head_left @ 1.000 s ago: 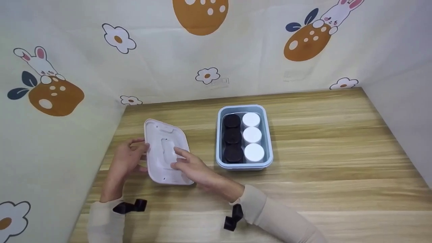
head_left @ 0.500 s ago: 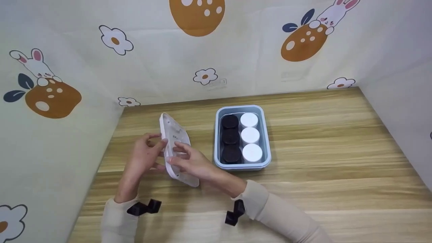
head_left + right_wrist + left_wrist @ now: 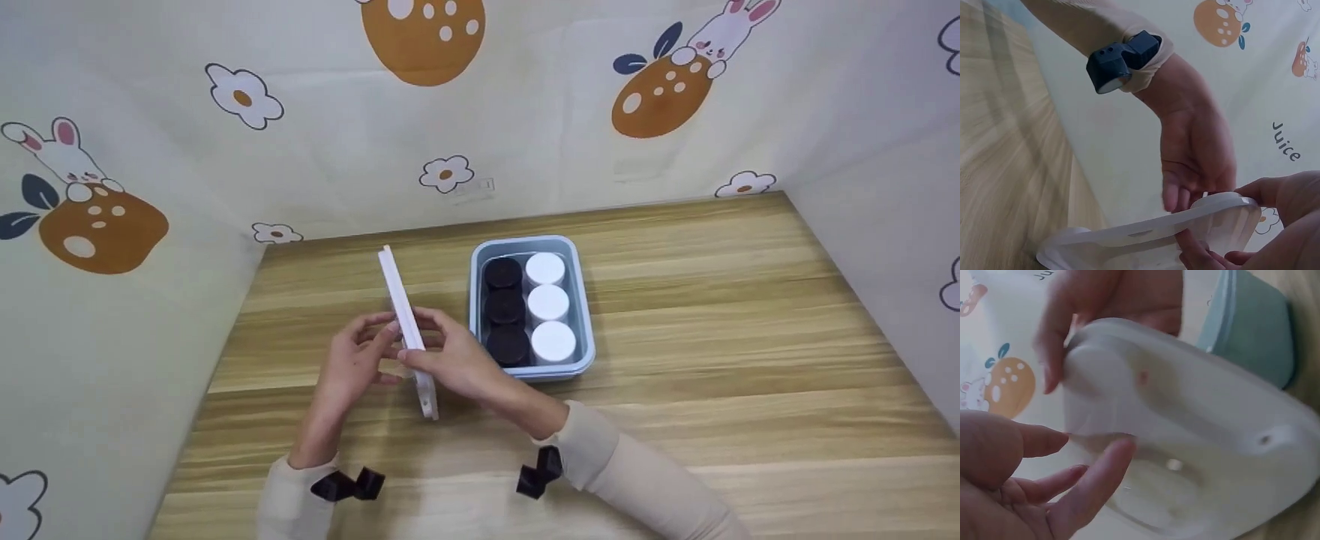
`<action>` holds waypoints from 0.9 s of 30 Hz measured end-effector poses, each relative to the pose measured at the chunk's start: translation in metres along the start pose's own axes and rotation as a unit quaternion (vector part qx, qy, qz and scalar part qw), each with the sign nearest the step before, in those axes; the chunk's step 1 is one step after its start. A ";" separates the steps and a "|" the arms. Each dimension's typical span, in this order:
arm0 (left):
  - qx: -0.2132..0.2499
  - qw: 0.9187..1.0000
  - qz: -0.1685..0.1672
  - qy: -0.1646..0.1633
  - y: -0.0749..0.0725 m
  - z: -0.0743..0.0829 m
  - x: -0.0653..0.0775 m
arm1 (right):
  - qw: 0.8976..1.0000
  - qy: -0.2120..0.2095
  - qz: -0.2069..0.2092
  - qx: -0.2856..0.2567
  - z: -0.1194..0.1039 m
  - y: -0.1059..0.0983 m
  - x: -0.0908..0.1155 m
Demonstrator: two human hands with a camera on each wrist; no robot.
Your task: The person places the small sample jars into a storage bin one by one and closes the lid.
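A white plastic lid (image 3: 406, 307) stands almost edge-on above the table, left of the light blue box, in the head view. My left hand (image 3: 354, 364) holds it from the left, thumb and fingers bent against its outer face. From the right, my right hand (image 3: 463, 361) grips it with the thumb on the near edge and the fingers behind. The right wrist view shows the lid (image 3: 1140, 236) between both hands. In the left wrist view, the lid's broad face (image 3: 1196, 416) fills the middle, slightly blurred.
The open light blue box (image 3: 589, 330) holds a column of black-topped round containers (image 3: 505, 307) beside a column of white-topped ones (image 3: 548, 304). The wood-grain table (image 3: 712, 337) ends at patterned cloth walls (image 3: 540, 142) behind and on both sides.
The lid has turned from showing its inner face to nearly edge-on and shifted right. My left hand has moved right with it, and the right thumb has come onto its near edge.
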State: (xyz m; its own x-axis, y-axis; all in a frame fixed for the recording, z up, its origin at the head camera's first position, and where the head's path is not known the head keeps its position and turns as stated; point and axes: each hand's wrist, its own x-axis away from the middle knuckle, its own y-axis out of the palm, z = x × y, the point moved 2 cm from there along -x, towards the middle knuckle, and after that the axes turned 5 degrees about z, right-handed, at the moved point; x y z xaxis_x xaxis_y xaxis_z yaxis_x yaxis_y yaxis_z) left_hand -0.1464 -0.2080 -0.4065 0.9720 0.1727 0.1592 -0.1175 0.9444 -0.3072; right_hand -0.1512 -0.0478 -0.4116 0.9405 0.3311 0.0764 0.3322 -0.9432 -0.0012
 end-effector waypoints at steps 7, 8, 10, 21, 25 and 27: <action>-0.013 0.999 0.027 -0.035 0.017 -0.055 -0.005 | 0.999 -0.035 0.017 0.023 -0.001 -0.012 0.004; -0.003 0.999 0.020 -0.046 0.020 -0.061 -0.006 | 0.999 -0.036 0.019 0.022 0.000 -0.014 0.004; 0.033 0.997 0.004 -0.074 0.023 -0.070 -0.009 | 0.999 -0.036 0.022 0.021 0.000 -0.017 0.005; 0.136 0.980 -0.013 -0.147 0.026 -0.079 -0.018 | 1.000 -0.017 0.026 -0.003 0.006 -0.034 0.011; 0.128 0.982 -0.020 -0.140 0.026 -0.075 -0.021 | 0.999 0.007 0.035 -0.033 0.005 -0.044 0.013; 0.129 0.982 -0.016 -0.137 0.025 -0.071 -0.024 | 0.998 0.012 0.038 -0.046 0.004 -0.049 0.014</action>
State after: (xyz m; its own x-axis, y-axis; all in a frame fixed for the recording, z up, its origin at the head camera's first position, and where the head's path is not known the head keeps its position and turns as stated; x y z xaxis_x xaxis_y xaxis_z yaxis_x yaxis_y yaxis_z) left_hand -0.1580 -0.2081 -0.4852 0.8894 0.1775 0.4213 -0.1696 0.9839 -0.0565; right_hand -0.1543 0.0032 -0.4144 0.9604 0.2588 0.1036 0.2508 -0.9644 0.0838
